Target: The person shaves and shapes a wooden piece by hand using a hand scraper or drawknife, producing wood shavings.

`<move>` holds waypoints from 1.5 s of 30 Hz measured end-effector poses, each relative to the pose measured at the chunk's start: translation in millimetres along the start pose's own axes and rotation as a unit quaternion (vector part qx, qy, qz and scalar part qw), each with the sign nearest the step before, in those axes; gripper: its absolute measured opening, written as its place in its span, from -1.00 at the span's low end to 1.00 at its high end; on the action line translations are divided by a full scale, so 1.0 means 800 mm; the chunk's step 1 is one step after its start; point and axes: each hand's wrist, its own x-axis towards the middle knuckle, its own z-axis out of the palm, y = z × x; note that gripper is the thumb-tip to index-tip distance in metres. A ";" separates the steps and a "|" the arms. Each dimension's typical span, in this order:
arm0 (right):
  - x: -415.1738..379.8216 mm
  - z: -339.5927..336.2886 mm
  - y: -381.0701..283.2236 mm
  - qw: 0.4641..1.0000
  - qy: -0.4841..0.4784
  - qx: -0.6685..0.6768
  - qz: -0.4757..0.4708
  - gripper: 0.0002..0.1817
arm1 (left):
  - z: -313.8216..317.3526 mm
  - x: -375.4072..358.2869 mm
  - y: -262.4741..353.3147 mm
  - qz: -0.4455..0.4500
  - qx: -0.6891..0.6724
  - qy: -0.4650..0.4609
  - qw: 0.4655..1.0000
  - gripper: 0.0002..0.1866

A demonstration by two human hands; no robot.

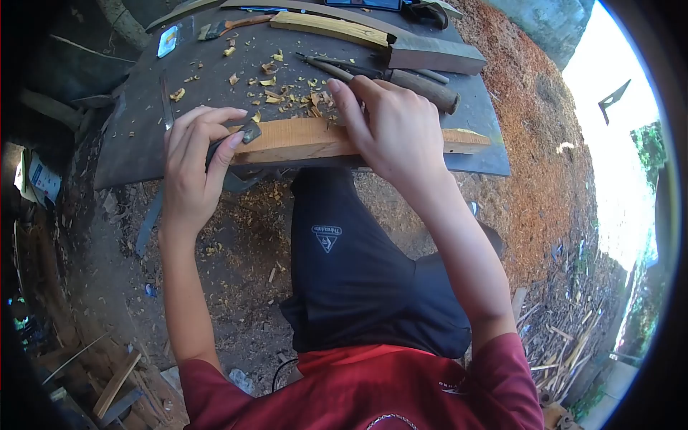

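Observation:
A long wooden bar (294, 138) lies along the near edge of the worktable. At its left end, my left hand (192, 154) is closed, thumb and fingers around a small dark metal clamp piece (251, 132) that sits on the bar. Further right, my right hand (398, 125) is closed over the bar from above, its palm resting on the wood. The fingertips on the far side are partly hidden. Just beyond that hand lie a tool with a thick round wooden handle (426, 89) and a slim dark metal rod (326, 68).
Curled wood shavings (272, 93) are scattered across the worktable (129, 154). At the back are a brush (233, 26), a yellowish wood strip (330, 27), a dark rectangular block (437, 55) and a phone-like device (168, 41). Sawdust (530, 158) covers the ground at right.

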 end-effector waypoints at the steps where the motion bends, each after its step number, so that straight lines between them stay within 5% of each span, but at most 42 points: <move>1: -0.001 -0.001 0.001 1.000 0.000 -0.001 0.003 -0.49 | 0.001 0.001 0.001 0.001 -0.003 0.003 1.000 -0.87; 29: -0.020 -0.038 0.045 0.993 -0.056 -0.006 0.101 -0.51 | 0.050 0.025 0.030 0.058 -0.095 0.038 0.993 -0.86; 33: 0.001 -0.076 0.051 0.998 -0.006 -0.035 0.048 -0.50 | 0.050 0.026 0.029 0.059 -0.094 0.039 0.993 -0.86; 36: 0.027 -0.120 0.080 0.990 0.133 0.043 -0.011 -0.47 | 0.049 0.024 0.030 0.067 -0.084 0.038 0.993 -0.86; 39: 0.033 -0.150 0.116 0.991 0.097 0.084 0.034 -0.45 | 0.048 0.028 0.030 0.071 -0.078 0.039 0.994 -0.85; 41: 0.023 -0.116 0.139 0.995 0.084 0.001 0.055 -0.52 | 0.049 0.027 0.030 0.069 -0.081 0.041 0.993 -0.85; 43: -0.017 -0.049 0.180 0.983 -0.040 -0.064 0.170 -0.52 | 0.051 0.026 0.031 0.068 -0.092 0.046 0.992 -0.85; 45: -0.005 -0.061 0.167 0.994 0.041 -0.058 0.085 -0.51 | 0.049 0.027 0.036 0.041 -0.079 0.030 0.996 -0.86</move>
